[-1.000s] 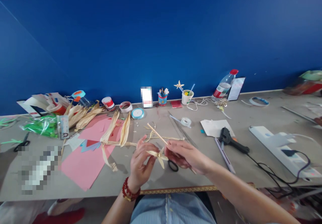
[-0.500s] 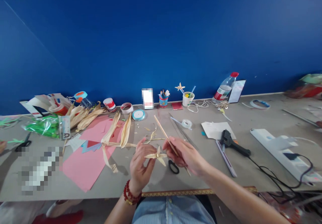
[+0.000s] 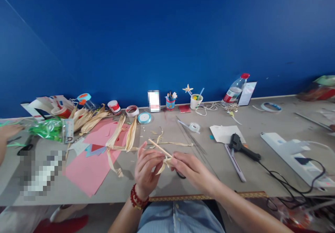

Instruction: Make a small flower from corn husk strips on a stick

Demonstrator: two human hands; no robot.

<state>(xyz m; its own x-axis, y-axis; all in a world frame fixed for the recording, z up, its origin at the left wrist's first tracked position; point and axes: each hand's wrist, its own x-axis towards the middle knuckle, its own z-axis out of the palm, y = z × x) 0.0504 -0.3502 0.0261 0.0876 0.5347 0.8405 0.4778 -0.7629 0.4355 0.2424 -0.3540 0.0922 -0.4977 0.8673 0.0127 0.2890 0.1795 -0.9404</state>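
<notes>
Two husk flowers show: one flower [image 3: 162, 168] at lower centre, pinched by the left hand [image 3: 146, 172] just beyond its fingertips, and a spare bloom [image 3: 187, 88] right of upper centre; the right hand [image 3: 193, 170] clamps one wooden stick [image 3: 158, 147], now slanting across the held flower, where half a second ago it stood apart

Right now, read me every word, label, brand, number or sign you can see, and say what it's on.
No text is readable.
Clear plastic bottle with red cap: label too blurred.
White-faced slanted panel beside it: print too small.
Upright white rectangular screen: pixelated.
Red-and-white round tub: markings too blurred.
Blue-and-red pen cup: decoration too small.
</notes>
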